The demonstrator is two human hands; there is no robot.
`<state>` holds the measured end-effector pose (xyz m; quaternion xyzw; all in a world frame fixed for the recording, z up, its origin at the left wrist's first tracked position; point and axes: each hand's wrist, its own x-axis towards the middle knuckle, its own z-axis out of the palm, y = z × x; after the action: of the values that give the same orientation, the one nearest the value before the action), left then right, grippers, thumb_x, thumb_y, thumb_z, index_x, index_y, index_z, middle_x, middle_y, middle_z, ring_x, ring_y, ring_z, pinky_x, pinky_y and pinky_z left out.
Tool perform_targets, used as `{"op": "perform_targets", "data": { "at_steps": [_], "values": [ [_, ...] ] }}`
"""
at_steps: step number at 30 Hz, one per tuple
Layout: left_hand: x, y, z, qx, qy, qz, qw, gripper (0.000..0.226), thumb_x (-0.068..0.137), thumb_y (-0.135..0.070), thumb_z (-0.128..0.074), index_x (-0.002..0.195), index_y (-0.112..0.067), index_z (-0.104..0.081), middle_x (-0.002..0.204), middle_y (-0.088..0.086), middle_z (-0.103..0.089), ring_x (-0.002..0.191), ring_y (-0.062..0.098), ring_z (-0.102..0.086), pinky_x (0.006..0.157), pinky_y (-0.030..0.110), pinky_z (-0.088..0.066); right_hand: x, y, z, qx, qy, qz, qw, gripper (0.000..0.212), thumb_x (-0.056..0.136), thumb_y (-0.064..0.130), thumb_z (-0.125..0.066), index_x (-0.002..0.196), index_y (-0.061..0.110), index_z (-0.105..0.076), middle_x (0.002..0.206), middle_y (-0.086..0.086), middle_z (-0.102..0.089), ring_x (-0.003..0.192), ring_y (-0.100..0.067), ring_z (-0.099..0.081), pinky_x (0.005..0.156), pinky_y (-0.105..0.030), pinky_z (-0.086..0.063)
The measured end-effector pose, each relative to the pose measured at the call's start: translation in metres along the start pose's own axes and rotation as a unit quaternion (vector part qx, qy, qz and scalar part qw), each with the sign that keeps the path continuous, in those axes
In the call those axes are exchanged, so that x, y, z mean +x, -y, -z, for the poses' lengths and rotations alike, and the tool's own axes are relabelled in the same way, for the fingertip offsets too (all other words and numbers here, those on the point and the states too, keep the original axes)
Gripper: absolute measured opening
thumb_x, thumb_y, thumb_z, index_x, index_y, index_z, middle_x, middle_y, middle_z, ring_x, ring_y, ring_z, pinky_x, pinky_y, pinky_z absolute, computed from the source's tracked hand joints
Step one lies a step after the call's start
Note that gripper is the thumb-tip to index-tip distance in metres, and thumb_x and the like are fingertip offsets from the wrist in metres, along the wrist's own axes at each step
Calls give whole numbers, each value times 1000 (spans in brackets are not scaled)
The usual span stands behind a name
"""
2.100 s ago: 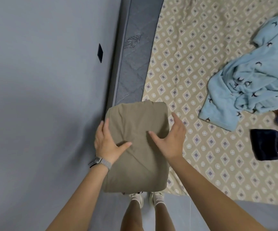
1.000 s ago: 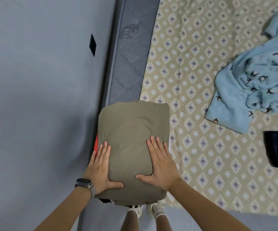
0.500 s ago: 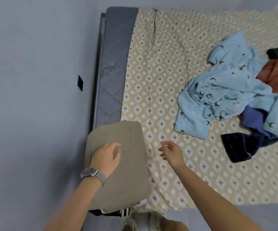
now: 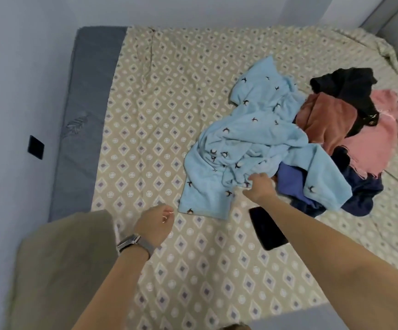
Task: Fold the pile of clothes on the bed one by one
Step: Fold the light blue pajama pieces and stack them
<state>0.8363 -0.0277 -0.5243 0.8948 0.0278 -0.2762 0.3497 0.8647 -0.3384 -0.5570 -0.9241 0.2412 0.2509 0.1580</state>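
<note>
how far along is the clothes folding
Done: one khaki garment lies folded at the bed's near left corner. In hand: the right hand grips the light blue garment; the left hand holds nothing. Left: the rust, pink, black and navy pieces, all unfolded.

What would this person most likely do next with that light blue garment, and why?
Probably close the right hand on the light blue patterned garment and pull it toward the bare sheet. That hand already reaches its near edge, it tops the unfolded pile, and the folded khaki garment lies aside.
</note>
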Motion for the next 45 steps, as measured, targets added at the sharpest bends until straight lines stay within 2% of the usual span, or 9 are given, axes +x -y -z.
{"op": "perform_targets", "data": {
  "at_steps": [9, 17, 21, 25, 27, 29, 32, 37, 45],
  "values": [
    [41, -68, -78, -20, -16, 49, 998, 26, 99, -22, -50, 123, -15, -56, 96, -7, -60, 85, 10, -56, 77, 22, -43, 135, -30, 76, -154, -86, 65, 982, 67, 80, 17, -70, 138, 13, -36, 151, -11, -20, 136, -34, -23, 105, -45, -34],
    [49, -50, -113, -7, 26, 87, 996, 25, 99, -25, -48, 123, -23, -55, 96, -14, -58, 82, -3, -55, 67, 11, -41, 203, 3, 71, -92, -6, -3, 996, 115, 81, 15, -74, 137, 64, 15, 157, -7, 18, 142, -47, 20, 96, -84, -12],
    [51, -38, -116, 8, 28, 107, 994, 24, 99, -23, -48, 121, -20, -57, 96, -10, -59, 85, 4, -57, 71, 15, -43, 220, 9, 55, -108, -16, -6, 994, 87, 88, 13, -65, 144, 54, -13, 157, -3, 27, 139, -46, 31, 93, -87, -8],
    [51, -40, -117, 7, 19, 118, 993, 22, 98, -23, -50, 118, -20, -58, 96, -8, -59, 86, 10, -57, 76, 22, -44, 206, -3, 38, -78, -8, 39, 996, 48, 84, 29, -63, 130, 34, -50, 156, 0, -16, 147, -40, 8, 98, -84, -13],
    [47, -45, -115, 3, 21, 111, 994, 21, 98, -22, -49, 117, -21, -58, 95, -10, -57, 85, 9, -56, 75, 21, -43, 180, -14, 34, -43, 15, 77, 996, 41, 68, 63, -53, 90, 29, -58, 114, -3, -56, 133, -40, -37, 103, -67, -32],
    [40, -52, -113, 1, 22, 98, 995, 16, 98, -23, -49, 113, -27, -55, 94, -14, -56, 81, 3, -56, 69, 17, -43, 137, -26, 34, 18, 31, 96, 995, 48, 75, 69, -49, 74, 23, -58, 79, 1, -62, 101, -32, -63, 85, -38, -45],
    [21, -65, -106, -22, 23, 86, 996, 11, 98, -22, -50, 105, -30, -51, 97, -11, -59, 79, -3, -55, 61, 9, -39, 69, -49, 31, 212, 74, 37, 974, 47, 86, 53, -65, 104, 10, -67, 99, -4, -68, 94, -21, -62, 83, -33, -49],
    [-34, -93, -89, -114, 31, 84, 989, 14, 94, -20, -56, 105, -29, -53, 100, -8, -62, 86, 3, -59, 64, 9, -41, -49, -73, 47, 533, 99, -74, 837, 38, 82, 47, -73, 110, 21, -68, 103, 2, -73, 95, -18, -67, 80, -34, -54],
    [-159, -135, -60, -336, 71, 85, 935, 34, 94, -26, -61, 126, -15, -54, 117, 2, -61, 101, 14, -61, 77, 29, -54, -238, -75, 95, 678, 22, -20, 735, 24, 85, 28, -73, 107, 20, -70, 100, -6, -76, 96, -26, -71, 89, -46, -55]
  ]
}}
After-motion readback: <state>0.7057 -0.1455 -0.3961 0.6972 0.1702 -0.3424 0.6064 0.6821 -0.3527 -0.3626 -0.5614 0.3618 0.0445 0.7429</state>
